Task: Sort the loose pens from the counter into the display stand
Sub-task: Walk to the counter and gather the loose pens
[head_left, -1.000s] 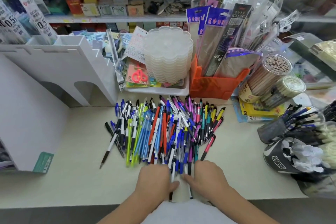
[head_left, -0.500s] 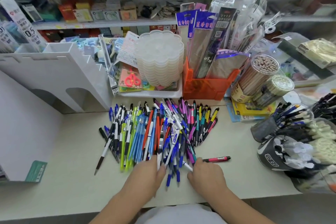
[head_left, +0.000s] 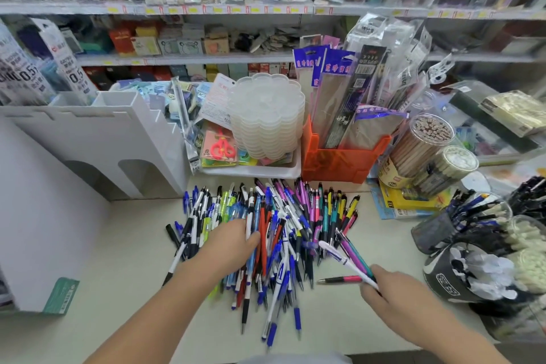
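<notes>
Right hand (head_left: 393, 289) has a small bunch of pens (head_left: 345, 257) pinched, fanning up-left from the fingers; a pink pen (head_left: 339, 280) lies on the counter (head_left: 88, 275) just left of that grip. Left hand (head_left: 227, 245) lies on the pile (head_left: 266, 230), fingers curled among the pens, though what it's actually gripping, can't tell. Stand (head_left: 97, 142) is up-left of the left hand. Right of the grip: cups (head_left: 437, 233) stuffed with pens. Beyond the pile, an orange bin (head_left: 339, 162) holds packets and a tray (head_left: 251, 170) holds stacked clear dishes.

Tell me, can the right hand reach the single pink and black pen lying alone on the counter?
Probably yes: the pink and black pen lies uncovered just left of the right hand, though that hand already holds several pens.
</notes>
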